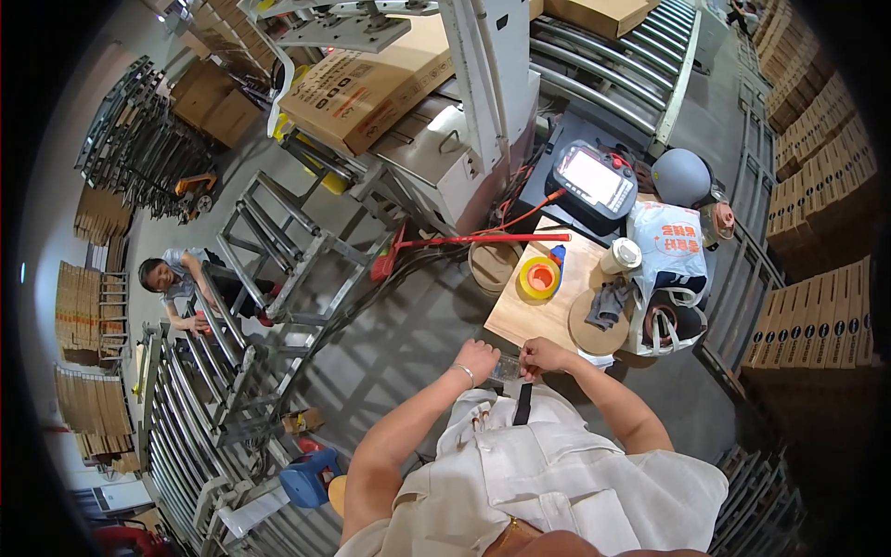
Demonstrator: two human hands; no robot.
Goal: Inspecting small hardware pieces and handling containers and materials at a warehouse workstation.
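Close in front of my body, a small clear plastic piece [506, 368] spans the gap between my two hands. My left hand [476, 362] is closed at its left side, with the fingers curled in. My right hand [545, 357] pinches its right side. A black strap [522, 405] hangs just below, against my light shirt; whether it joins the plastic I cannot tell. Just beyond my hands is the wooden tabletop [520, 320]. On it lie a roll of yellow tape [538, 278], a round brown board [580, 327], a grey glove [610, 304] and a lidded white cup [621, 256].
A white plastic bag [666, 243] and a control pendant with a lit screen [594, 179] stand beyond the table. A red-handled tool [483, 239] reaches the table's edge. Roller conveyors [190, 408] run at left, where another person [190, 288] bends. Stacked cartons [817, 316] line the right.
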